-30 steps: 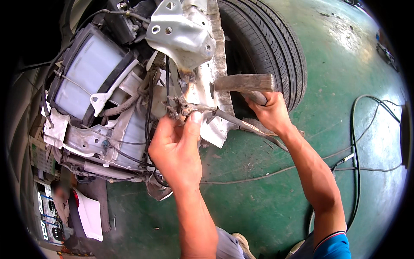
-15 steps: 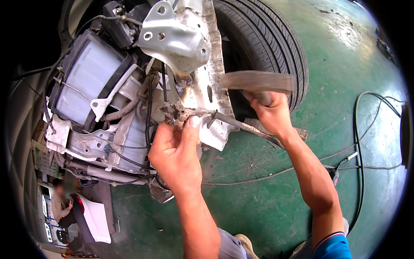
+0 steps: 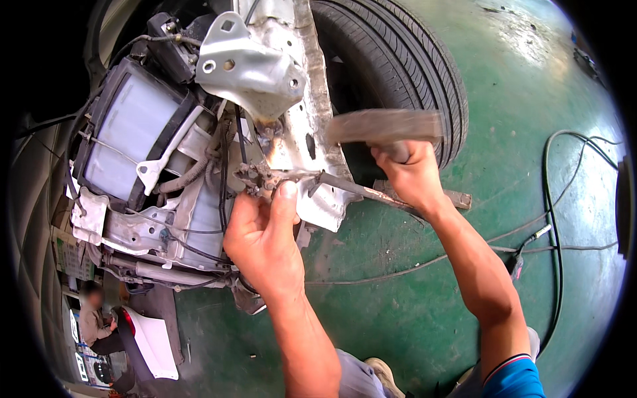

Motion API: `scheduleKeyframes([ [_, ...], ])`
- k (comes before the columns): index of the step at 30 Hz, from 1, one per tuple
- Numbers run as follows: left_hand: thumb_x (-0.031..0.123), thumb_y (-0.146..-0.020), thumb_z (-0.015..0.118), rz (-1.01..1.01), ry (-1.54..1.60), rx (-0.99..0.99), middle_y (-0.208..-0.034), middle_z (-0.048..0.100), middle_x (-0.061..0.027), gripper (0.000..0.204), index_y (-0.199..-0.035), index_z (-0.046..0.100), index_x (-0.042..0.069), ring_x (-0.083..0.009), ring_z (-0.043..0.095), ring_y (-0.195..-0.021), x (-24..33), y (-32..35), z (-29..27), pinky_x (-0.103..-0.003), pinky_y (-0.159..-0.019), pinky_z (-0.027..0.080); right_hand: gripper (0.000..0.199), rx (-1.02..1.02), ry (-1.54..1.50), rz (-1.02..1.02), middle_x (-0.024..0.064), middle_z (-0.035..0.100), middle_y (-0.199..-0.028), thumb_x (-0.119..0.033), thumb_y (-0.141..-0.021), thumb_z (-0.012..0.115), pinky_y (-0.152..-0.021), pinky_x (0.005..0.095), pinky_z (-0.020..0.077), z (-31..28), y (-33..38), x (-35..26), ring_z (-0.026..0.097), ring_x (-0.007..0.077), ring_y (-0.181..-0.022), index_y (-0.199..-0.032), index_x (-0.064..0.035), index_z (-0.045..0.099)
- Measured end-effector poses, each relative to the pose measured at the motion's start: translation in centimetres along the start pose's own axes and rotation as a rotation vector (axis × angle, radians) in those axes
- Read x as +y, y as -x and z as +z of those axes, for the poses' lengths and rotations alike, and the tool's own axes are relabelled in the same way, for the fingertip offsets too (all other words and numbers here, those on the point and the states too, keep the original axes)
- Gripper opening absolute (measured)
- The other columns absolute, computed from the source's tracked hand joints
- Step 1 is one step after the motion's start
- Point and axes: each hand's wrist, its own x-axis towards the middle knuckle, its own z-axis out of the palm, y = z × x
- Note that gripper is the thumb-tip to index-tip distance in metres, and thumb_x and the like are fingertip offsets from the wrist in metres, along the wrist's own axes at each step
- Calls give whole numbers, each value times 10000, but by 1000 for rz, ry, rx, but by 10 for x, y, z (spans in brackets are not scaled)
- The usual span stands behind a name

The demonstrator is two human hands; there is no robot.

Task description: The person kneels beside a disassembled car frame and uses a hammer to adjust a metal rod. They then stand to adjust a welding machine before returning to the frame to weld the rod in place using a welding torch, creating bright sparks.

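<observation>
My left hand is closed on a rough, rusty metal piece, with the thumb pressed on top. From that piece a thick dark cable or rod, worn in places, runs off to the right; its exact kind is unclear. The piece lies against the bare metal body rail of a stripped car front. My right hand grips the short handle of a hammer. Its long head is motion-blurred and hangs above the rail's edge, in front of the tyre. Scorch marks show on the rail nearby.
A large tyre stands behind the rail. To the left are a bracket, a pale radiator-like panel and wiring. Cables loop over the green floor. A person sits by a white panel at lower left.
The view has shifted a little, so the car parts sit farther left. Both hands keep their grips, and the hammer head is blurred in both frames at nearly the same height.
</observation>
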Motion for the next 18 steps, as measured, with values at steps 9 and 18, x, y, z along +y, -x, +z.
scheduleKeyframes([
  [9, 51, -900, 717, -2, -7, 3, -739, 592, 23, 102, -888, 642, -18, -36, 474, -641, -1, 1, -2, -206, -578, 368, 313, 20, 42, -34, 176, 711, -803, -2, -757, 697, -723, 344, 540, -3, 4, -4, 715, 251, -733, -1065, -57, 706],
  [18, 63, -896, 727, -14, -9, 6, -733, 590, 27, 113, -896, 650, -20, -36, 471, -639, -2, 1, -2, -206, -585, 369, 175, 61, 20, -65, 175, 644, -720, -49, -777, 690, -656, 403, 508, 3, 9, -8, 647, 388, -733, -948, -85, 684],
])
